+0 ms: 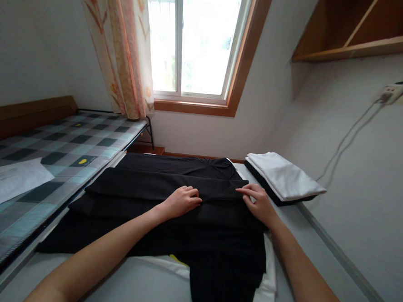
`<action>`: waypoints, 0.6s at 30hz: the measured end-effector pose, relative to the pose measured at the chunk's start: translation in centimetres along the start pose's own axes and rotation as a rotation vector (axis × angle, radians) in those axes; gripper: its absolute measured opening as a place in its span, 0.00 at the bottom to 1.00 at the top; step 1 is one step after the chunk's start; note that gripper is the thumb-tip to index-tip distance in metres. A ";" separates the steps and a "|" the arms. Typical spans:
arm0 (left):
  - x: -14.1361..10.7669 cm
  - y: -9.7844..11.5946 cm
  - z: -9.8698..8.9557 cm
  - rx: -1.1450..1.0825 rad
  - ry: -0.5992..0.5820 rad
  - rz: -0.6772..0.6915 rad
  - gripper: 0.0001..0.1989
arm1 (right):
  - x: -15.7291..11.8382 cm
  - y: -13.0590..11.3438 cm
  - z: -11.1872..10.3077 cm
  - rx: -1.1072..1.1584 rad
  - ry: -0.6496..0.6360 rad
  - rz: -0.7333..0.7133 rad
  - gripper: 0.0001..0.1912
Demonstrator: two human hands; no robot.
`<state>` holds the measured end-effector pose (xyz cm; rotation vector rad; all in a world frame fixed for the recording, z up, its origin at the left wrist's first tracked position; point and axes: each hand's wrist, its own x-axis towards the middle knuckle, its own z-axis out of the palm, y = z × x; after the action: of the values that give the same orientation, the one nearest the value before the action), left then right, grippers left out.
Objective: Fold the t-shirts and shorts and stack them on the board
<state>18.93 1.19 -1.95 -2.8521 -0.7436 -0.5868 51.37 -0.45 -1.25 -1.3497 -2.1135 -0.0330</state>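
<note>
A black T-shirt (149, 230) lies sideways across the bed in front of me, one sleeve hanging toward me at the lower right. Its far part is folded over in layered strips. My left hand (184, 200) rests at the middle of the fold, fingers curled in on the black cloth. At the right end of the same fold is my right hand (255, 202), its index finger stretched out along the edge and the thumb apart below. White cloth (269, 273) shows beneath the shirt, and a small yellow patch (179, 260) peeks out at its near edge.
Folded white cloth (285, 176) lies on folded black cloth (277, 200) by the right wall. On the left, a checked mattress (96, 140) bears a paper sheet (11, 180). A curtained window (208, 42) is ahead; a wooden shelf (361, 51) and plugged-in cable (345, 137) are right.
</note>
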 end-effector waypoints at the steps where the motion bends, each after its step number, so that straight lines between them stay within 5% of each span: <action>1: 0.0 0.0 0.0 -0.005 -0.002 -0.003 0.13 | 0.0 -0.4 0.2 0.002 -0.030 -0.023 0.15; 6: 0.0 0.3 -0.1 -0.039 -0.002 -0.032 0.13 | -0.1 -0.8 1.2 -0.018 -0.190 -0.041 0.13; 13: 0.4 -0.8 -1.1 -0.351 -0.126 -0.223 0.16 | -0.2 0.2 1.0 0.049 -0.215 0.025 0.14; 18: -0.4 -2.9 -1.3 -0.151 -0.004 -0.356 0.14 | -0.2 -0.1 0.9 0.094 -0.216 0.052 0.17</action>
<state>16.75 3.24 -0.86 -2.8710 -1.2733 -0.7089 50.92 -0.34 -2.11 -1.4049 -2.2243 0.2406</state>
